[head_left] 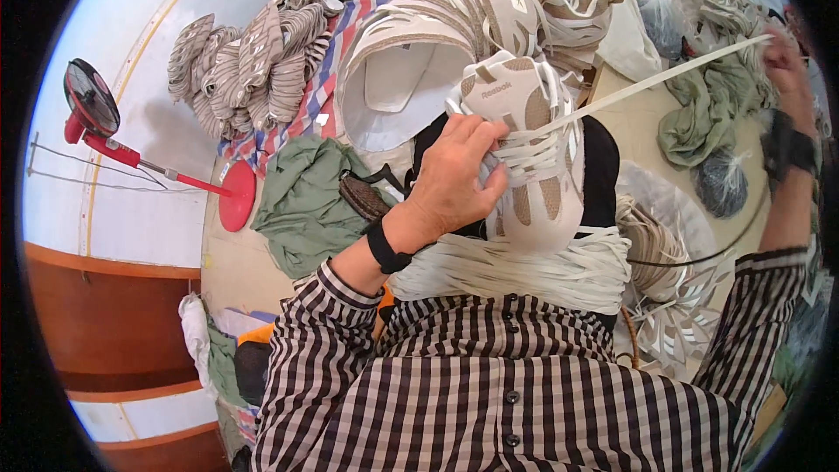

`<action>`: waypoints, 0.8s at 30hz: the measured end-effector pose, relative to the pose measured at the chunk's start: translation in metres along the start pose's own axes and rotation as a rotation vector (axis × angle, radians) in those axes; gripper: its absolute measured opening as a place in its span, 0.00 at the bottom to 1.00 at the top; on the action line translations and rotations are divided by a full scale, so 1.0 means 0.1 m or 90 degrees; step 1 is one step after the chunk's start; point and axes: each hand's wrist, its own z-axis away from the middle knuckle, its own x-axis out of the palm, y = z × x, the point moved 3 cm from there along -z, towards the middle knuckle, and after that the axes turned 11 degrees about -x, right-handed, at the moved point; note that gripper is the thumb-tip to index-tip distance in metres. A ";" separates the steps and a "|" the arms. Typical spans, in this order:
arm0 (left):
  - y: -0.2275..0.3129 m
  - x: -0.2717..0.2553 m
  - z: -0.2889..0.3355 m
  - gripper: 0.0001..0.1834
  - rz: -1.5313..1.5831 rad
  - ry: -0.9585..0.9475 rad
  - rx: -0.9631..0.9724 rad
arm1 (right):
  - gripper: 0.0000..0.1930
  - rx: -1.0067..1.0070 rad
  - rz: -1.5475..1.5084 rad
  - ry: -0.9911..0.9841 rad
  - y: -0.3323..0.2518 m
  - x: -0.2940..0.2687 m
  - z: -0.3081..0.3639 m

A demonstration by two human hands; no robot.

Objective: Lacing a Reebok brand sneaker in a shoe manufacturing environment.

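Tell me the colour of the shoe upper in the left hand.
The shoe upper is off-white with tan panels, held by the left hand; the head view shows it.

Shirt (489, 393): long-sleeved, brown-and-white gingham check, dark buttons down the front placket, buttoned cuffs at both wrists. Left wrist: narrow black band (386, 249). Right wrist: wider black strap (788, 149), possibly a watch; blurred at the rim of the view. Both hands bare.
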 end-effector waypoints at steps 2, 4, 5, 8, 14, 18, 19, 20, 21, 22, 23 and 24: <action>-0.01 -0.01 0.00 0.20 0.029 0.011 -0.002 | 0.16 0.179 -0.078 -0.012 0.31 0.32 0.28; -0.03 -0.05 0.01 0.19 0.072 0.033 0.007 | 0.13 0.335 -0.087 -0.058 0.50 0.72 0.45; -0.04 -0.07 0.03 0.19 0.073 0.035 0.021 | 0.14 0.442 -0.066 -0.061 0.56 0.92 0.49; -0.10 -0.17 0.13 0.17 0.144 0.191 -0.009 | 0.15 0.172 0.341 -0.263 0.23 1.56 0.51; -0.40 -0.13 0.27 0.10 0.128 0.018 -0.257 | 0.07 0.123 -0.129 -0.230 -1.17 2.28 0.80; -0.40 -0.04 0.30 0.05 0.124 -0.010 -0.193 | 0.08 -0.140 -0.024 -0.377 -1.97 2.58 0.82; -0.40 -0.05 0.30 0.05 0.129 -0.006 -0.191 | 0.08 -0.183 0.023 -0.415 -2.08 2.65 0.83; -0.41 -0.07 0.30 0.04 0.154 -0.019 -0.209 | 0.08 -0.190 0.023 -0.416 -2.14 2.69 0.81; -0.42 -0.11 0.30 0.04 0.179 -0.034 -0.228 | 0.08 -0.192 0.054 -0.445 -2.17 2.73 0.81; -0.45 -0.17 0.26 0.04 0.157 -0.046 -0.222 | 0.08 -0.172 0.101 -0.498 -2.16 2.77 0.82; -0.46 -0.26 0.23 0.04 0.166 -0.035 -0.208 | 0.08 -0.194 0.084 -0.478 -2.17 2.77 0.82; -0.52 -0.32 0.23 0.04 0.243 -0.077 -0.283 | 0.07 -0.184 0.060 -0.462 -2.15 2.76 0.82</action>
